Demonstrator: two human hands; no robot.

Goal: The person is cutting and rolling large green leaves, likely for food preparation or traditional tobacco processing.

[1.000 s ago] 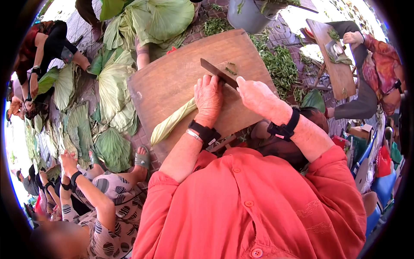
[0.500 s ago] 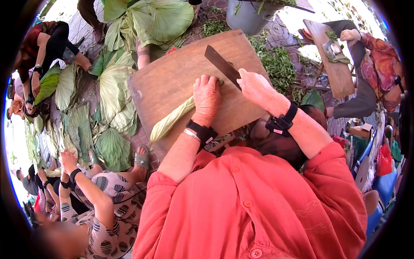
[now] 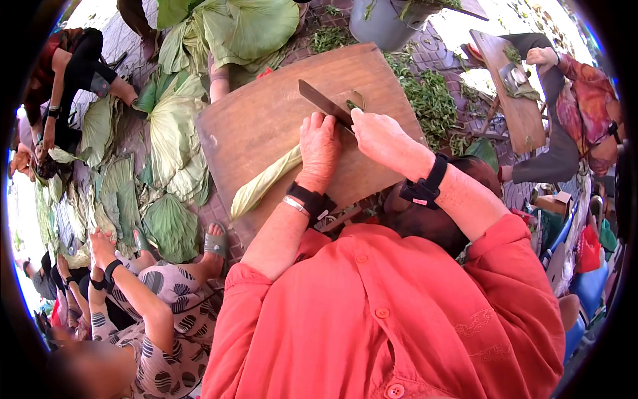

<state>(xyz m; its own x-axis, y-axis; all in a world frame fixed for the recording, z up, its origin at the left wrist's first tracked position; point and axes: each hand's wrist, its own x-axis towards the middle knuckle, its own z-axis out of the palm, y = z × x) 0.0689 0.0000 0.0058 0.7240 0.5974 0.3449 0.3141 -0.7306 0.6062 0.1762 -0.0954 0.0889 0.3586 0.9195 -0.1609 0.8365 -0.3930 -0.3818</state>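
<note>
A rolled pale-green leaf (image 3: 262, 185) lies slantwise on a wooden board (image 3: 266, 123). My left hand (image 3: 319, 149) is closed over its upper end, fingertips curled towards the blade. In my right hand (image 3: 385, 139) I grip a dark, broad-bladed knife (image 3: 322, 101); the fingers hide its handle. The blade stands right beside my left fingertips, at the end of the roll. Just past the knife, a small dark-green cut piece (image 3: 354, 104) rests on the board. Where the edge meets the leaf is hidden by my hands.
Large leaves (image 3: 176, 126) spread over the paving on the left. Shredded greens (image 3: 432, 106) are heaped right of the board, below a grey bucket (image 3: 385, 26). One person (image 3: 163, 292) sits at lower left, another (image 3: 588, 100) at a small board (image 3: 512, 100) on the right.
My right hand and the knife have shifted left, bringing the blade against my left fingertips. A small cut piece now shows beyond the knife. My left hand stays on the roll.
</note>
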